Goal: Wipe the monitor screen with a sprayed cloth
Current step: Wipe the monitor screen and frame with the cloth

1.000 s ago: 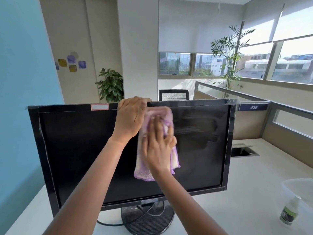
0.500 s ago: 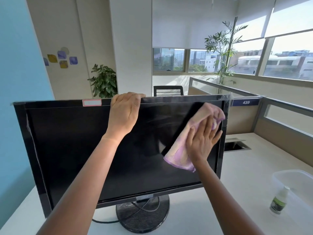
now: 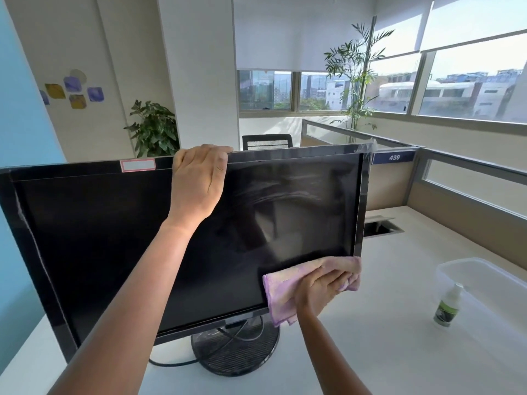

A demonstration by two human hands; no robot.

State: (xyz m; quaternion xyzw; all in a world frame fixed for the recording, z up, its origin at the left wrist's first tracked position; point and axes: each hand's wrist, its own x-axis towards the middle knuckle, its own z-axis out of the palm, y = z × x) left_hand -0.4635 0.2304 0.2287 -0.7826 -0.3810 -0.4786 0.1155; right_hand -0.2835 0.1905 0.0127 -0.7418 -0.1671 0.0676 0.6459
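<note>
A black monitor [image 3: 99, 238] stands on a round base on the white desk, its dark screen facing me with faint wipe streaks on the right half. My left hand [image 3: 198, 182] grips the top edge of the monitor near the middle. My right hand [image 3: 320, 289] presses a pink and purple cloth [image 3: 281, 292] flat against the screen's lower right corner. A small spray bottle [image 3: 447, 306] with a green label stands upright on the desk to the right, apart from both hands.
A clear plastic tub [image 3: 484, 277] sits behind the spray bottle at the right edge. The monitor's cable [image 3: 171, 363] loops on the white desk [image 3: 385, 352] by the base. A cable hatch [image 3: 380, 228] lies behind the monitor. Partitions, a chair and plants stand beyond.
My right hand has swept the cloth from the screen's top middle to the upper right, then down to the lower right corner. My left hand stays on the top edge.
</note>
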